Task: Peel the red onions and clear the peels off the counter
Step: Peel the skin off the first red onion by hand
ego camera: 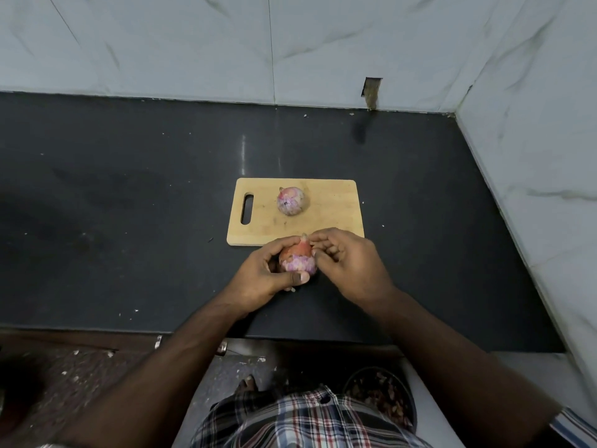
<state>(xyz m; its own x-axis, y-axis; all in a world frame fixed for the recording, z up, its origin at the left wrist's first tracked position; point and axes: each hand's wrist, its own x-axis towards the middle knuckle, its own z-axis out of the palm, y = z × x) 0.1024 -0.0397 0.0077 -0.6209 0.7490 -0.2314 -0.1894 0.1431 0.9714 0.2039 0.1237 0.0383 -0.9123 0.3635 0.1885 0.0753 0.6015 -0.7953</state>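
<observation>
Fingers (318,242) of the right hand (349,263) are seemingly pinching skin at the onion (297,260)'s tip; the left hand (261,273) is gripping it; peeling downward should work best.

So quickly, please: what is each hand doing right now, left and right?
Left hand: grips the red onion above the counter.
Right hand: fingers pinch at the same onion near its tip.

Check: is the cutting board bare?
No, one onion lies on the board, apart from the hands.
</observation>
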